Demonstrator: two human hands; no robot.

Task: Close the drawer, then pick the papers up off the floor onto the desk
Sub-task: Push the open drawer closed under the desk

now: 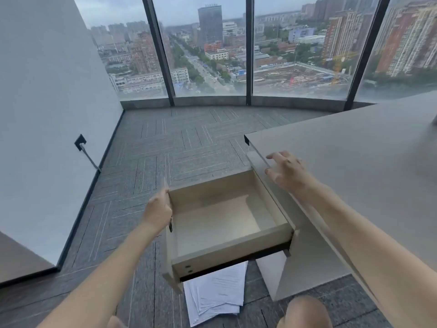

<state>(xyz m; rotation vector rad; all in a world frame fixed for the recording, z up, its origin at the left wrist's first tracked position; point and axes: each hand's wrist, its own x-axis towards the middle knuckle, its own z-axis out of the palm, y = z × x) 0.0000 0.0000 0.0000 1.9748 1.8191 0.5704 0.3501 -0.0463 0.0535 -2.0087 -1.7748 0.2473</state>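
Observation:
A pale wooden drawer stands pulled far out from under the grey desk, and it is empty inside. My left hand grips the top edge of the drawer's front panel at its left side. Above the desk's near-left corner, my right hand hovers with fingers spread, holding nothing. A loose stack of white printed papers lies on the carpet below the drawer, partly hidden under it.
Grey patterned carpet stretches to floor-to-ceiling windows. A white wall with a black socket and cable runs along the left. My knee shows at the bottom. The desk's side panel stands right of the papers.

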